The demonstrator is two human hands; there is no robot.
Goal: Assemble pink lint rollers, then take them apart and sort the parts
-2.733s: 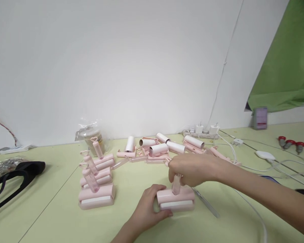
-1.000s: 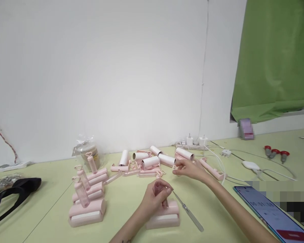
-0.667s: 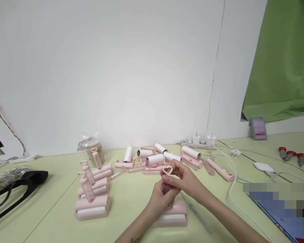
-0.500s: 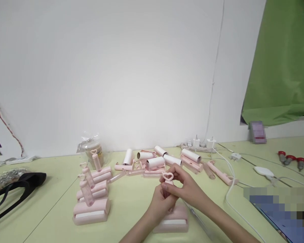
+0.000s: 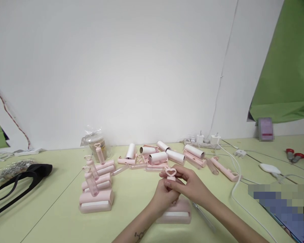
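My left hand is closed around the body of a pink handle with a heart-shaped loop on top. The fingers of my right hand pinch it just below the loop. Most of the handle is hidden by my fingers. Directly below my hands lies a pink lint roller case with a white strip along its front. To the left, several finished-looking lint rollers stand in a column, each with a clear pink heart-topped handle upright on it.
Behind my hands lie white paper rolls, open pink cases and clear tubes. A bagged cup stands at the wall. Cables and a power strip run along the right. A black strap is at left, red-topped bits at far right.
The view has shifted slightly, so the table's things appear a little right and higher. Both hands stay on the heart-topped handle, my left hand wrapped more fully around it.
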